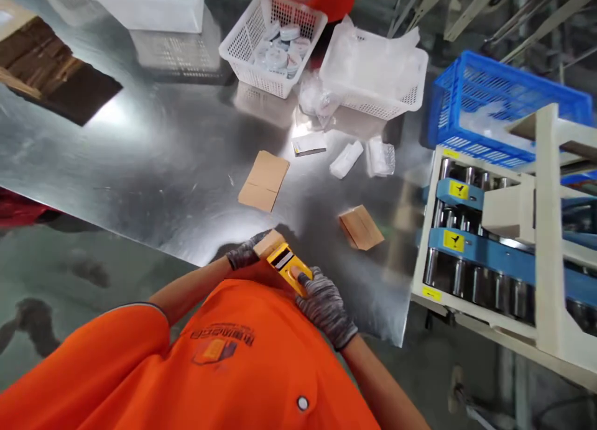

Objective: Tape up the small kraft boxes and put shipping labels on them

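Against the orange shirt (242,368), both gloved hands' grips clasp a yellow box (289,267) between them.

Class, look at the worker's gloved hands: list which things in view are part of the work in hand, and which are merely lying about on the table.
In hand:
left hand on the small cardboard box
right hand on the yellow packet

Lying about:
flat cardboard blank
folded carton
white basket of round tins
basket of plastic bags
blue crate
roller machine
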A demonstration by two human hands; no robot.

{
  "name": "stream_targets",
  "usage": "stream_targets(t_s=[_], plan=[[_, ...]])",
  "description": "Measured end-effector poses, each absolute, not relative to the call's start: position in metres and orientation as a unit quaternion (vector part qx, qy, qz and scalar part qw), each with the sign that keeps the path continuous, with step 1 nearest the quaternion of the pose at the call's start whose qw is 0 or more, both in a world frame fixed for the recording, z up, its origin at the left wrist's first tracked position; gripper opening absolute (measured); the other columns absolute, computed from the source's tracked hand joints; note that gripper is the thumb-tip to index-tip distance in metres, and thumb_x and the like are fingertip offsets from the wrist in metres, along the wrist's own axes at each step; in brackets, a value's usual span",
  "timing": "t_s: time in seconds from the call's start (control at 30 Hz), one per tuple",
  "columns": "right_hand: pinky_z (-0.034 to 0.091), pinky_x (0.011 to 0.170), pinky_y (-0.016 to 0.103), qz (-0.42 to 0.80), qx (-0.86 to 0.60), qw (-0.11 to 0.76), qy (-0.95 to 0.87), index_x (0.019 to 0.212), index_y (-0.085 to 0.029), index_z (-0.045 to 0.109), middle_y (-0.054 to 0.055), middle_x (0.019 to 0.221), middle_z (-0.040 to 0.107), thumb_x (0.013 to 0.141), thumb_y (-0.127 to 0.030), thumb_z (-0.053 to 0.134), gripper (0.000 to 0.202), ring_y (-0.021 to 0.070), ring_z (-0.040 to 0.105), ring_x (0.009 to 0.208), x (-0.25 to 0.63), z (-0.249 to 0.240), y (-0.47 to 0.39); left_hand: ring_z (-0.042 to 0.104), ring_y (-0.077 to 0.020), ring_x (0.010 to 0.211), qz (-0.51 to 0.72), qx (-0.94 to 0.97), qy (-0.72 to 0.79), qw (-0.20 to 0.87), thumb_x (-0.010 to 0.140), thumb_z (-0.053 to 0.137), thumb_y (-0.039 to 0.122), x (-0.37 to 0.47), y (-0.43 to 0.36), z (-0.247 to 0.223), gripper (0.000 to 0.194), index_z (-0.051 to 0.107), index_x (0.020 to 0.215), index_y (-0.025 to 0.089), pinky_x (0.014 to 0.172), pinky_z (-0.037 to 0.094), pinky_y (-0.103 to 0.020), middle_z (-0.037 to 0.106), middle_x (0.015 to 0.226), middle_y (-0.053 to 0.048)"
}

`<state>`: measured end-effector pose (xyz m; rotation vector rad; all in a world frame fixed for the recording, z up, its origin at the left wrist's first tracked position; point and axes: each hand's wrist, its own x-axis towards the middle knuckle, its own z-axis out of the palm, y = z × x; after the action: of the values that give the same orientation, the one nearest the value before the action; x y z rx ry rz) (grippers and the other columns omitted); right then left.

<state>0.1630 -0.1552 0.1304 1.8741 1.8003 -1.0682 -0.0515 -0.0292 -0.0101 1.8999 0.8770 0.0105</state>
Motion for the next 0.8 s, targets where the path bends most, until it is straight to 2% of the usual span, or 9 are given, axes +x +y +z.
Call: stream_targets(t_s=[0.1, 0.17, 0.27, 0.33, 0.37, 0.43, 0.57, 0.63, 0.8], plan=[[0.066, 0.112, 0.044, -0.392, 0.65, 0.215, 0.614, 0.173, -0.027, 0.065, 0.024, 0.158, 0.072, 0.11, -0.033, 0.072, 0.063, 0.0349, 0.08, 0.13, 0.133, 0.123, -0.149, 0.084, -0.0349, 0.116, -0.01, 0.745, 0.375, 0.551, 0.108, 0.062, 0.036, -0.093, -0.019, -0.025, 0.052, 0.074, 0.153, 0.011, 0.098, 0.071, -0.05, 0.087, 0.129, -0.021], [0.068, 0.109, 0.047, -0.402, 0.648, 0.237, 0.602, 0.174, -0.024, 0.063, 0.027, 0.159, 0.07, 0.115, -0.035, 0.066, 0.061, 0.0365, 0.081, 0.13, 0.116, 0.122, -0.143, 0.08, -0.0374, 0.131, -0.011, 0.731, 0.374, 0.571, 0.103, 0.062, 0.037, -0.123, -0.002, -0.03, 0.069, 0.063, 0.166, 0.008, 0.103, 0.07, -0.051, 0.079, 0.149, -0.025], [0.07, 0.103, 0.048, -0.392, 0.664, 0.242, 0.59, 0.172, -0.025, 0.064, 0.028, 0.157, 0.071, 0.114, -0.037, 0.067, 0.06, 0.0358, 0.082, 0.125, 0.098, 0.121, -0.132, 0.052, -0.0435, 0.168, -0.035, 0.772, 0.306, 0.555, 0.085, 0.083, 0.039, -0.141, 0.027, -0.032, 0.104, 0.05, 0.179, 0.01, 0.13, 0.055, -0.053, 0.047, 0.185, -0.028], [0.07, 0.104, 0.047, -0.386, 0.674, 0.238, 0.583, 0.171, -0.026, 0.065, 0.026, 0.157, 0.071, 0.112, -0.038, 0.07, 0.061, 0.0351, 0.082, 0.123, 0.091, 0.122, -0.126, 0.037, -0.0475, 0.177, -0.087, 0.84, 0.218, 0.489, 0.07, 0.098, 0.036, -0.128, 0.037, -0.035, 0.123, 0.049, 0.181, 0.013, 0.14, 0.042, -0.058, 0.036, 0.191, -0.029], [0.069, 0.104, 0.047, -0.384, 0.678, 0.24, 0.579, 0.171, -0.027, 0.065, 0.026, 0.157, 0.071, 0.112, -0.036, 0.07, 0.06, 0.0349, 0.082, 0.123, 0.089, 0.122, -0.123, 0.036, -0.05, 0.176, -0.113, 0.869, 0.178, 0.448, 0.067, 0.102, 0.036, -0.115, 0.039, -0.037, 0.128, 0.049, 0.18, 0.012, 0.141, 0.039, -0.062, 0.038, 0.189, -0.03], [0.068, 0.105, 0.048, -0.384, 0.678, 0.248, 0.575, 0.171, -0.027, 0.065, 0.026, 0.158, 0.069, 0.112, -0.033, 0.068, 0.06, 0.0353, 0.081, 0.125, 0.087, 0.125, -0.119, 0.042, -0.0525, 0.172, -0.137, 0.9, 0.13, 0.394, 0.067, 0.105, 0.04, -0.089, 0.037, -0.043, 0.123, 0.055, 0.175, 0.012, 0.14, 0.037, -0.067, 0.051, 0.18, -0.032], [0.067, 0.106, 0.05, -0.389, 0.68, 0.255, 0.567, 0.172, -0.025, 0.064, 0.027, 0.157, 0.069, 0.11, -0.029, 0.069, 0.063, 0.037, 0.081, 0.127, 0.09, 0.13, -0.118, 0.062, -0.0475, 0.153, -0.111, 0.916, 0.086, 0.377, 0.079, 0.096, 0.047, -0.062, 0.033, -0.059, 0.088, 0.069, 0.158, 0.017, 0.136, 0.039, -0.067, 0.072, 0.158, -0.025], [0.067, 0.108, 0.049, -0.395, 0.68, 0.249, 0.566, 0.173, -0.024, 0.063, 0.027, 0.158, 0.069, 0.109, -0.029, 0.071, 0.065, 0.0377, 0.08, 0.128, 0.094, 0.131, -0.125, 0.068, -0.0462, 0.145, -0.107, 0.913, 0.074, 0.386, 0.081, 0.094, 0.046, -0.062, 0.036, -0.065, 0.083, 0.071, 0.155, 0.017, 0.135, 0.038, -0.07, 0.074, 0.154, -0.025], [0.065, 0.114, 0.045, -0.395, 0.686, 0.229, 0.567, 0.173, -0.025, 0.064, 0.026, 0.162, 0.068, 0.107, -0.025, 0.074, 0.066, 0.0357, 0.078, 0.134, 0.113, 0.131, -0.172, 0.067, -0.0514, 0.147, -0.127, 0.905, 0.068, 0.4, 0.075, 0.099, 0.04, -0.063, 0.044, -0.066, 0.093, 0.071, 0.159, 0.011, 0.134, 0.037, -0.074, 0.071, 0.157, -0.03]])
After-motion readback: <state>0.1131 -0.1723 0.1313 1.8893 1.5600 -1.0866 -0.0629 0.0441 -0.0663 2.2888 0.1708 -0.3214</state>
